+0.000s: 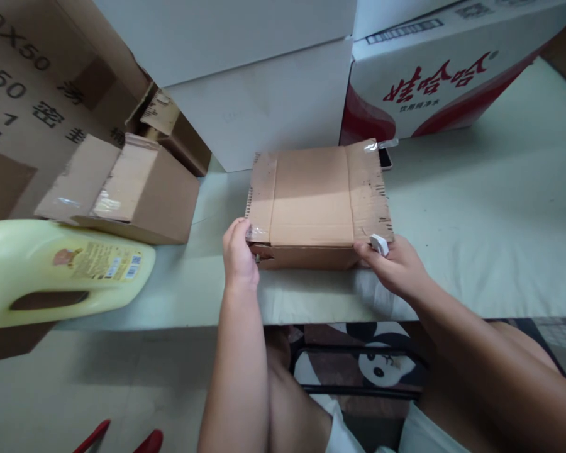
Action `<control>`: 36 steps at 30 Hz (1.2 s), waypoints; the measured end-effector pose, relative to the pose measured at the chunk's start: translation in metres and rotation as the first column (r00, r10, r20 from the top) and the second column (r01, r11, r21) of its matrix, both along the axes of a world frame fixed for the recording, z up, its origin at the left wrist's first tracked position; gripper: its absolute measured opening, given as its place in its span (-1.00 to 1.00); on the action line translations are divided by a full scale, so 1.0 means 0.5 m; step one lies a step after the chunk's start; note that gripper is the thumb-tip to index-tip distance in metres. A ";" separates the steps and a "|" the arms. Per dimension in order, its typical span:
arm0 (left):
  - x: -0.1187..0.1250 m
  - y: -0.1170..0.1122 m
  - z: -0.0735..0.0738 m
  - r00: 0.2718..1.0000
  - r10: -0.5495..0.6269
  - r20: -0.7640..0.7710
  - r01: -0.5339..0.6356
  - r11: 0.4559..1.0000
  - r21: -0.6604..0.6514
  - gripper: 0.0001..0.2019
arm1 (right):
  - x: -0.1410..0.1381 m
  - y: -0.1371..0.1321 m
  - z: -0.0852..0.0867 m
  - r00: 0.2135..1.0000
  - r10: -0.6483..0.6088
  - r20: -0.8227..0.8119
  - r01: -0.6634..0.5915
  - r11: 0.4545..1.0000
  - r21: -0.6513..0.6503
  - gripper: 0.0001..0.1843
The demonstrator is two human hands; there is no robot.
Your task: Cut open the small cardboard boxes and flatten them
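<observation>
A small brown cardboard box [311, 201] with torn, ragged flap edges and scraps of clear tape lies on the cloth-covered table in front of me. My left hand [241, 255] grips its near left corner, thumb on the flap. At the near right corner, my right hand [390, 261] is closed around a small white angular object [379, 245], most of it hidden in the fingers. The right thumb touches the box's front edge. A dark gap shows under the flap by the left hand.
Large white cartons [264, 100] and a red-and-white carton [424, 94] stand behind. To the left are an opened cardboard box [165, 201] and a pale yellow jug [122, 255] on its side. A dark flat object [385, 158] peeks out behind the box.
</observation>
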State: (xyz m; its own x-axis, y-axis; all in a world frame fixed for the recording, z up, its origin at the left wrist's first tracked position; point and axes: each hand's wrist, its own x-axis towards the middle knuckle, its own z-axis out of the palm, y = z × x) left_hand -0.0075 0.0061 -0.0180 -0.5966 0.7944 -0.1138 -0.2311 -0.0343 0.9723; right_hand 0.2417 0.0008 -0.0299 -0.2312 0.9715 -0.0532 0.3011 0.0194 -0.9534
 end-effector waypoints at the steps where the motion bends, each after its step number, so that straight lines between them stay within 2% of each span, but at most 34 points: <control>1: 0.000 0.000 0.000 1.000 -0.002 0.002 0.002 1.000 -0.003 -0.76 | 0.000 0.000 0.000 1.000 -0.002 0.003 0.002 1.000 -0.001 -0.67; 11: -0.001 -0.002 -0.003 1.000 0.001 0.011 -0.001 1.000 0.003 -0.76 | -0.005 0.000 0.015 0.998 -0.032 0.060 0.029 0.999 0.040 -0.68; 36: 0.001 0.000 -0.001 1.000 -0.013 -0.003 0.013 1.000 -0.004 -0.75 | -0.006 -0.002 0.015 0.998 -0.013 0.056 0.012 1.000 0.016 -0.66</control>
